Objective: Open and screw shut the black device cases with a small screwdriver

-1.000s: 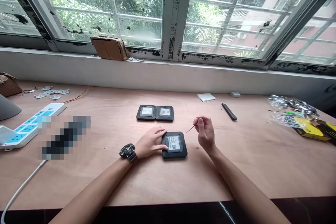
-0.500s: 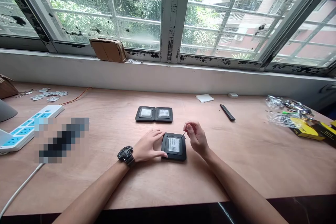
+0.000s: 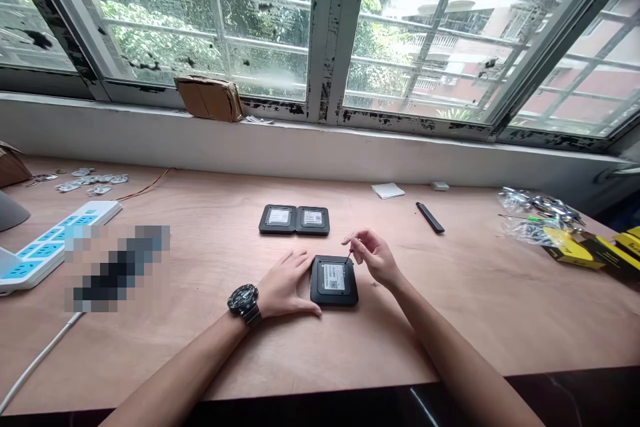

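- From the head view, we had our right hand pinching a thin tool, thumb and fingers closed on it, its tip down at the upper right corner of a black case; whether it touched, we could not tell!
- That case lay flat on the counter, between our two hands, its white label facing up.
- Over on the other side, our left hand gripped nothing: fingers spread, thumb out, right at the case's left edge, and how firmly it pressed we could not tell.
- We wore a black watch on that wrist.
- Just beyond, we had two more black cases, a left one and a right one, side by side with labels up.
- Farther right we spotted a dark bar, a folded white paper and yellow-and-black boxes near clear plastic bags.
- Out left, we had a white power strip lying at a slant.
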A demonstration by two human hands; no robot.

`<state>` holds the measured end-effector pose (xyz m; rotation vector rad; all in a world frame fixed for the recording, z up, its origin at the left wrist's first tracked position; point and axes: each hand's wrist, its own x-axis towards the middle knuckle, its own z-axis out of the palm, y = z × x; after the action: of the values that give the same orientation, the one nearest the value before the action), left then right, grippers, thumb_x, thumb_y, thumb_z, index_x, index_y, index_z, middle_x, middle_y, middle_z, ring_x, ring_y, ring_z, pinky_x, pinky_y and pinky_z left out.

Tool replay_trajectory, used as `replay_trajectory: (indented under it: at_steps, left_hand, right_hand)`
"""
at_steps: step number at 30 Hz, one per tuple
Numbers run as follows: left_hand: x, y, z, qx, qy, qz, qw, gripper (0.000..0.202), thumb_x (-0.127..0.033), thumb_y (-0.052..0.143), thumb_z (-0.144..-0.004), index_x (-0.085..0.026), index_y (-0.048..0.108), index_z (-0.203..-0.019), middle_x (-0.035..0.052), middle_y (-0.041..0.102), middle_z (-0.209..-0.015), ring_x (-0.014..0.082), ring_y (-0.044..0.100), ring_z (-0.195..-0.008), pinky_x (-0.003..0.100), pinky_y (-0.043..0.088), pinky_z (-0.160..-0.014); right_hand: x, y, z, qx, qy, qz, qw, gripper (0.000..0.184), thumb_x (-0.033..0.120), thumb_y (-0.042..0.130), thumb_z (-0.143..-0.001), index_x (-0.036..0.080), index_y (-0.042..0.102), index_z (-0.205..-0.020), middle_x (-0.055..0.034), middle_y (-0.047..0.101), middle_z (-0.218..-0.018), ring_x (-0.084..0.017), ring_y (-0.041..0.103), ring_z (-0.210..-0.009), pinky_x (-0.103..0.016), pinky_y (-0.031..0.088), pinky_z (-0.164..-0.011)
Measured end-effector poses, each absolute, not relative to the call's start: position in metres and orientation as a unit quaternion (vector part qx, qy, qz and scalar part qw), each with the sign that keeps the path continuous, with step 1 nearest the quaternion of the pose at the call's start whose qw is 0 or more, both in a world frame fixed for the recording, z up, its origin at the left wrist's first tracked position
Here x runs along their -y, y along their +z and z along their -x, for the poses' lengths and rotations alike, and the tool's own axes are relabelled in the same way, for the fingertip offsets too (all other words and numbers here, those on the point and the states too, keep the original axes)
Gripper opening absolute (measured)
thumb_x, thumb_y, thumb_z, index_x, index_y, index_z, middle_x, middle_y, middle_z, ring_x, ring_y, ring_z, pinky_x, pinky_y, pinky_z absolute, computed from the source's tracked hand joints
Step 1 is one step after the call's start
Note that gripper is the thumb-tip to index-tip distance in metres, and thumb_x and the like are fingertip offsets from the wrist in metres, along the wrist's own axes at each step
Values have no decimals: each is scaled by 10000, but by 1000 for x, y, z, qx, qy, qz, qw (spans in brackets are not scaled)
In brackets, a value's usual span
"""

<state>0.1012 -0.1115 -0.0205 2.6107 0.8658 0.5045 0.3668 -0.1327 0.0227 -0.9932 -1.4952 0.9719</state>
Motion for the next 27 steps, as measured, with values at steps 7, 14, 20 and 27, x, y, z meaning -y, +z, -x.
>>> replay_trajectory:
  at_steps: [7, 14, 20, 27]
  left_hand:
    - [97, -23, -82, -315, 175, -918, 165, 1190, -858, 704, -635, -165, 371, -1543, 215, 388, -1572, 420, 334, -1467, 587, 259, -1202]
    - [84, -29, -62, -342, 180, -909, 153, 955, -814, 675, -728, -199, 536, -1445, 188, 439, -1546, 390, 384, -1442, 551, 329, -1172]
    - [87, -21, -64, -343, 183, -907, 161, 893, -804, 662, -751, -200, 582, -1403, 172, 475, -1520, 371, 421, -1418, 501, 370, -1159]
    - [86, -20, -63, -334, 193, -908, 162, 812, -755, 649, -811, -199, 586, -1400, 161, 501, -1501, 348, 443, -1406, 489, 365, -1165]
  right_hand:
    - [130, 21, -341, 568, 266, 412, 661, 232, 440, 509, -1021, 238, 624, -1024, -31, 666, -841, -128, 513, -563, -272, 437, -481]
    - [121, 11, -309, 636, 281, 421, 583, 260, 473, 478, -1023, 244, 600, -1021, -27, 670, -872, -127, 494, -534, -284, 445, -492]
    - [119, 11, -305, 642, 295, 414, 575, 249, 453, 498, -1020, 240, 626, -1036, -35, 681, -890, -127, 503, -553, -288, 451, -521]
    - [115, 15, -306, 660, 324, 413, 538, 323, 476, 514, -1005, 231, 710, -1082, -56, 652, -959, -134, 558, -658, -278, 487, -574]
